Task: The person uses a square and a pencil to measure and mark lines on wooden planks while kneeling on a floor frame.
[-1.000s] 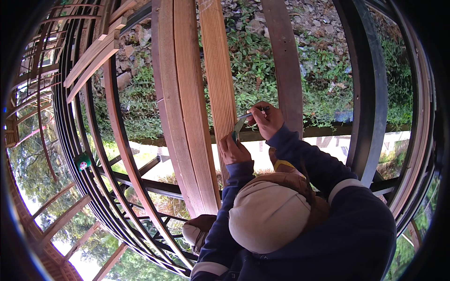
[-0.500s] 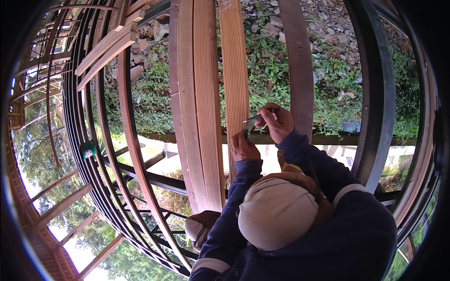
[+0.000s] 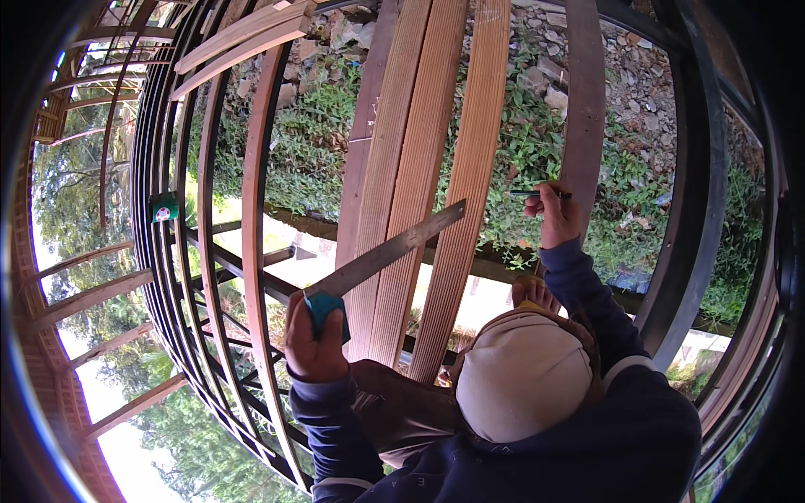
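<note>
My left hand (image 3: pixel 317 345) is closed around the teal handle of a try square (image 3: pixel 394 250). The square's long metal blade slants up to the right, over two grooved decking boards (image 3: pixel 424 142). Its tip reaches a third grooved board (image 3: pixel 476 126), which lies a little apart to their right. Between the fingers of my right hand (image 3: pixel 557 216) is a dark pencil (image 3: pixel 525 193), pointing left. That hand is up beside a dark brown beam (image 3: pixel 584 109), right of the third board.
Black metal joists (image 3: pixel 696 168) and reddish beams (image 3: pixel 255 168) run lengthwise, with gaps between them. Below are plants and rubble (image 3: pixel 537 75). Short timber offcuts (image 3: pixel 243 50) lie at the upper left. A green pouch (image 3: pixel 164 207) sits on the left joists. My bare foot (image 3: pixel 533 290) shows near the boards.
My left hand has moved left off the third board, bringing the square's blade into view. My right hand has drawn right with the pencil, away from that board. The view has shifted.
</note>
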The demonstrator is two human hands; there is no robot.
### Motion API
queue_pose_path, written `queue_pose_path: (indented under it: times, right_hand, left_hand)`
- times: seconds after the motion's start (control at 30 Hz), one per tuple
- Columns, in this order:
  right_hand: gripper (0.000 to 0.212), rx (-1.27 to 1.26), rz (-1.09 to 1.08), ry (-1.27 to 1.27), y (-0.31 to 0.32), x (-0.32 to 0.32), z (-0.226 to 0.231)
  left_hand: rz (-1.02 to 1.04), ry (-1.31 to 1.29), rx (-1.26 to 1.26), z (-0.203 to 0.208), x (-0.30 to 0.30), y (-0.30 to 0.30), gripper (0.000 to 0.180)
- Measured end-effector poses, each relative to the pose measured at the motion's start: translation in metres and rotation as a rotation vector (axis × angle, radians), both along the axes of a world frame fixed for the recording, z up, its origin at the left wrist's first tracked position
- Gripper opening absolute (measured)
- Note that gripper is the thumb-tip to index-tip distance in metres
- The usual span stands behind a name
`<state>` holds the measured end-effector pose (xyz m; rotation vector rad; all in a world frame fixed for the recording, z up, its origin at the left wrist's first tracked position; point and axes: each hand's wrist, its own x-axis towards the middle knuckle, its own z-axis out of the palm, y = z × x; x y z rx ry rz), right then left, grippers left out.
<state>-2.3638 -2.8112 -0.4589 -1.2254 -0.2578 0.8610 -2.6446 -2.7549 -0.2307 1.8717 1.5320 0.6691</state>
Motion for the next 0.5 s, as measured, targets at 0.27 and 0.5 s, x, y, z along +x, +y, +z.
queue_pose_path:
  times: [0.27,0.5]
  right_hand:
    - [0.018,0.028,0.057,-0.019,0.001,-0.011,0.004]
    - [0.013,0.000,0.264,-0.067,0.005,-0.034,0.005]
  left_hand:
    - [-0.248,0.235,0.032,-0.030,0.010,0.031,0.020]
    - [-0.230,0.248,0.151,-0.166,0.031,0.027,0.026]
